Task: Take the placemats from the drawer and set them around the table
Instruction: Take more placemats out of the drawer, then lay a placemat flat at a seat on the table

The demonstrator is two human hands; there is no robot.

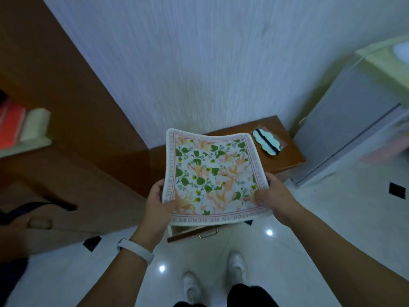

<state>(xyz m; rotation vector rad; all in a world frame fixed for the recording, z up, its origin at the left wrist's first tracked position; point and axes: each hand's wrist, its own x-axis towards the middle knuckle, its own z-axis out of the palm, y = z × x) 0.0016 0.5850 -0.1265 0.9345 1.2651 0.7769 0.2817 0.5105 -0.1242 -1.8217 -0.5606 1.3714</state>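
Observation:
A floral placemat [212,176] with a white and pink lettered border is held flat above the open drawer [192,233] of a small wooden cabinet [285,160]. My left hand [158,202] grips its left near edge, thumb on top. My right hand [273,198] grips its right near corner. The placemat hides most of the drawer's inside; only the front panel with its metal handle [207,234] shows. Whether more than one placemat is in the stack I cannot tell.
A packaged pale item with a black band [266,141] lies on the cabinet top. A grey mini fridge [352,129] stands at the right. A wooden bed frame [73,120] and a person's hand [26,222] are at the left. My white shoes stand on glossy floor.

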